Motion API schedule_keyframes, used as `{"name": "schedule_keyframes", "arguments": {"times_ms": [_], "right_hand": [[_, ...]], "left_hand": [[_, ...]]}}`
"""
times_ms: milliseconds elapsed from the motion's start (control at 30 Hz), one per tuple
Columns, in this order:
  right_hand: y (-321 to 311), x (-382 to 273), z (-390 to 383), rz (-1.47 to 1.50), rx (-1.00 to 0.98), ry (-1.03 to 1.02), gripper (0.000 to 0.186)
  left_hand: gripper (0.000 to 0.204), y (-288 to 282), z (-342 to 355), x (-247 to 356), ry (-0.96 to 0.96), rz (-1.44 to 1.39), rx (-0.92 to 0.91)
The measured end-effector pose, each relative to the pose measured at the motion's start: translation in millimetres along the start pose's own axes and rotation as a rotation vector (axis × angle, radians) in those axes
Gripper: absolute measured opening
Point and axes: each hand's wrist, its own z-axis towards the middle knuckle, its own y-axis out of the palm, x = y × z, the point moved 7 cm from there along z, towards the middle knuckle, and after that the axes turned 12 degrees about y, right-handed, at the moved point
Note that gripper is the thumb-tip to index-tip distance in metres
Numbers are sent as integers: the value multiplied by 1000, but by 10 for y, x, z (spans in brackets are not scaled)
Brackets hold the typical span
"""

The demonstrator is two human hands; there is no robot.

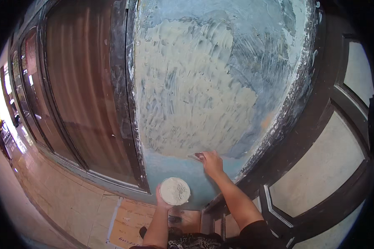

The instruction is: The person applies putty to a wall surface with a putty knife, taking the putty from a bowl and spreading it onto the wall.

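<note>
My left hand (162, 198) is closed around the side of a round tub (174, 191) of pale cream paste, held up low in front of the wall. Its surface looks smeared and grey-streaked on one side. At the lower edge of a cream patch on the wall, my right hand (213, 162) grips a putty knife (195, 156), whose blade lies at the wall surface. Rough, overlapping strokes of cream paste (187, 87) cover much of the blue-grey wall (170, 164). My fingers hide most of the knife's handle.
Left of the wall stands a dark-framed window (81, 83) with brown curtain-like folds behind the pane. A dark door (320, 166) with pale panels is on the right. Below, a cardboard sheet (129, 220) lies on the tiled floor (77, 203).
</note>
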Motion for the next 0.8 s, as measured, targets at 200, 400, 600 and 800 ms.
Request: {"name": "schedule_keyframes", "arguments": {"times_ms": [200,400,600,800], "right_hand": [[-106,-55,-10,66,47,-6,16],[43,20,-3,5,52,11,19],[-123,-16,-33,82,132,-8,19],[73,-76,-82,17,73,-31,16]], "left_hand": [[81,-109,38,-55,11,1,71],[85,-297,105,-133,-16,44,60],[82,-297,120,-132,13,45,53],[83,-364,62,-153,27,68,84]]}}
